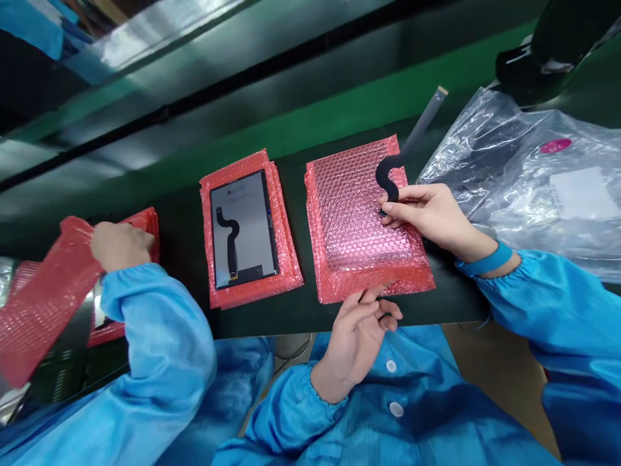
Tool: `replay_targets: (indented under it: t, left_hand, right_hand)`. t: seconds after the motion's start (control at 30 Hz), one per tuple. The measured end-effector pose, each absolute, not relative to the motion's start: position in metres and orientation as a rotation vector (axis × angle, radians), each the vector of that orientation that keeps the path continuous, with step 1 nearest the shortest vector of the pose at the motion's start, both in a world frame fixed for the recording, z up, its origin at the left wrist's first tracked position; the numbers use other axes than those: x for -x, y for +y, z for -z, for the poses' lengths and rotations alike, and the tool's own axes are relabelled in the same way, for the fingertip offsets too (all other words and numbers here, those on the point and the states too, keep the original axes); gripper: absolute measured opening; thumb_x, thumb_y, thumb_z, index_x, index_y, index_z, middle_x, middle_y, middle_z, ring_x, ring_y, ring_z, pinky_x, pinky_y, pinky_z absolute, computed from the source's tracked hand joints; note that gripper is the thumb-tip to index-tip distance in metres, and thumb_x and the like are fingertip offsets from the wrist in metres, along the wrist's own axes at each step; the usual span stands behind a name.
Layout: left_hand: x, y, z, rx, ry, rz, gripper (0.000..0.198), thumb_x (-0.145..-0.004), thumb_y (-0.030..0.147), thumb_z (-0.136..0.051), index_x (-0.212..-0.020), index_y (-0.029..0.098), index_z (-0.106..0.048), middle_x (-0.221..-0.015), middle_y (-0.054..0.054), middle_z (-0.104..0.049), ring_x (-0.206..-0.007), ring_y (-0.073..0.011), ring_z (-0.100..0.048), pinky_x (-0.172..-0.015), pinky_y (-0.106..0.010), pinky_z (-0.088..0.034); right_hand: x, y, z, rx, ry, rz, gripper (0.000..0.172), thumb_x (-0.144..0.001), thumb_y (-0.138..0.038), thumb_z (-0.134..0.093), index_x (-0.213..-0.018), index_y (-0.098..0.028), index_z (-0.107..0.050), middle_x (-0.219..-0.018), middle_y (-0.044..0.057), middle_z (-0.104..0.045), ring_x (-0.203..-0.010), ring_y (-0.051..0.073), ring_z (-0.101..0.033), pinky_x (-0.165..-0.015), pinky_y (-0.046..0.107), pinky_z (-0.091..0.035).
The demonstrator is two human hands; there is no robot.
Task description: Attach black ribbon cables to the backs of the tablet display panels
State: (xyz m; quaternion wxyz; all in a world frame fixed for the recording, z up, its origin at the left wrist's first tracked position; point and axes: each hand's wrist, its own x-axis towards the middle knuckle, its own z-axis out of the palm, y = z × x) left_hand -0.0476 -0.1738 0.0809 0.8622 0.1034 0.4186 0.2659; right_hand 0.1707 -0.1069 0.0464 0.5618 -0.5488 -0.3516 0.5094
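My right hand (427, 213) is closed in a pinch on the lower end of a black S-shaped flex cable (387, 176). The cable's grey ribbon tail (423, 123) sticks up and away from it. Under the cable lies a stack of pink bubble bags (349, 220) on the dark belt. My left hand (356, 330) hovers at the front edge of that stack with loosely bent, separated fingers and holds nothing that I can see. To the left, a dark display panel (242, 226) with its own black flex cable lies face down on another pink bubble bag (286, 272).
A co-worker's hand (119, 244) in a blue sleeve grips a pink bubble bag (39, 304) at the far left. Clear plastic bags (533, 175) with a white label lie at the right. A green rail (339, 110) runs behind the dark belt (184, 239).
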Motion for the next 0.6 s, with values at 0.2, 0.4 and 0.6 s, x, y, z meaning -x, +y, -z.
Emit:
replay_targets:
  t: [0.2,0.4,0.6]
  left_hand:
    - [0.042,-0.176,-0.069,-0.148,0.951,-0.634,0.011,-0.081,0.012,-0.074,-0.072,0.017,-0.071,-0.084,-0.005,-0.073,-0.084,-0.0205,-0.070,-0.070,-0.029,-0.047]
    - [0.041,-0.166,-0.059,-0.157,0.955,-0.619,0.020,-0.086,0.017,-0.066,-0.066,0.016,-0.066,-0.070,-0.007,-0.070,-0.076,-0.0216,-0.069,-0.073,-0.032,-0.048]
    - [0.037,-0.157,-0.053,-0.261,0.899,-0.598,0.024,-0.084,0.017,-0.056,-0.061,0.017,-0.065,-0.061,-0.007,-0.066,-0.065,-0.0207,-0.065,-0.068,-0.032,-0.048]
  right_hand:
    - [-0.170,-0.106,-0.043,1.279,-0.819,-1.203,0.045,-0.068,-0.054,-0.097,-0.090,-0.017,-0.082,-0.077,0.006,-0.076,-0.073,0.021,-0.075,-0.074,0.034,-0.066]
    - [-0.171,-0.106,-0.041,1.248,-0.820,-1.202,0.050,-0.067,-0.062,-0.096,-0.087,-0.018,-0.081,-0.079,0.006,-0.077,-0.070,0.020,-0.075,-0.071,0.030,-0.064]
    - [-0.172,-0.104,-0.045,1.241,-0.786,-1.165,0.052,-0.064,-0.062,-0.097,-0.087,-0.018,-0.080,-0.075,0.005,-0.075,-0.069,0.019,-0.075,-0.070,0.029,-0.064]
